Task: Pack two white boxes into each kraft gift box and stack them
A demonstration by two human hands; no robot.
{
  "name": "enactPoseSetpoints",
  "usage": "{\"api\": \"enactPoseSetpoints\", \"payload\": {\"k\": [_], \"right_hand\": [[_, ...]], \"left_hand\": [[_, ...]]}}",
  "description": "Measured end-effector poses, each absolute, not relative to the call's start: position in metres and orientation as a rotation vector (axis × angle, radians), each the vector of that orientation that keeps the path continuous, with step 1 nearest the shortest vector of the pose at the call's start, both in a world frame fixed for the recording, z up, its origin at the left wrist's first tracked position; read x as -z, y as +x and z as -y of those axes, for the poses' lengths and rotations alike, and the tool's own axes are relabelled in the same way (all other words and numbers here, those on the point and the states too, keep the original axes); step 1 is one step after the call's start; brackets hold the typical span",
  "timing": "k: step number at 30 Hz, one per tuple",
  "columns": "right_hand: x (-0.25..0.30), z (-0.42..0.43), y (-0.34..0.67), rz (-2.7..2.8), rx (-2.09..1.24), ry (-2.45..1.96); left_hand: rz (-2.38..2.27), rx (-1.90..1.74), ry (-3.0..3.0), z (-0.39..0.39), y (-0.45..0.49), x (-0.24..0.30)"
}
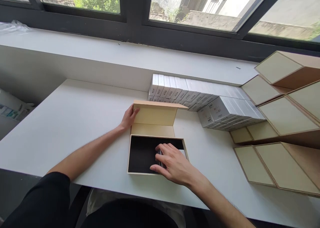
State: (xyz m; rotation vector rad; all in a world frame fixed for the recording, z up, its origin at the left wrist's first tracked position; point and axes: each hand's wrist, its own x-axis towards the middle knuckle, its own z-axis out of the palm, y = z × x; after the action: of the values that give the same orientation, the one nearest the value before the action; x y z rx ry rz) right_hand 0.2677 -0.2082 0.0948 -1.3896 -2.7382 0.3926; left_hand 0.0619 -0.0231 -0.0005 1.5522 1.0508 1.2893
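Left hand (129, 117) pinched the lid (155, 115) by its left edge, behind the box (128, 154). Right hand (172, 161) half-curled over a silvery pack (183, 152) inside box, right side; couldn't tell if gripped. Slipping pinch risked lid dropping onto knuckles.

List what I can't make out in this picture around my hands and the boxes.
All in the head view:
Pale pack inside the open box: mostly covered by the right hand, so its grip is unclear.
Left hand: some fingertips hidden behind the lid.
Small print on the white cartons: too small to read.
Some stacked tan boxes: cut off by the right edge.
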Motion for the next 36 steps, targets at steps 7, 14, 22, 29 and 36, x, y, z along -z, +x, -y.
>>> {"api": "enactPoseSetpoints", "payload": {"k": [7,14,22,29,36], "right_hand": [[-0.089,0.212,0.277,2.727,-0.452,-1.126],[-0.097,0.211,0.279,2.739,-0.503,-0.965],[-0.133,0.155,0.419,1.557,0.603,-2.007],[-0.120,0.127,0.460,1.462,0.916,-2.362],[-0.114,0.132,0.450,1.538,0.928,-2.331]], "left_hand": [[-1.054,-1.245,1.586,0.025,0.060,0.006],[-1.037,-1.212,1.603,0.027,0.062,0.005],[-1.066,-1.227,1.595,0.026,0.062,0.005],[-1.078,-1.204,1.583,0.026,0.063,0.004],[-1.072,-1.187,1.570,0.027,0.063,0.004]]}}
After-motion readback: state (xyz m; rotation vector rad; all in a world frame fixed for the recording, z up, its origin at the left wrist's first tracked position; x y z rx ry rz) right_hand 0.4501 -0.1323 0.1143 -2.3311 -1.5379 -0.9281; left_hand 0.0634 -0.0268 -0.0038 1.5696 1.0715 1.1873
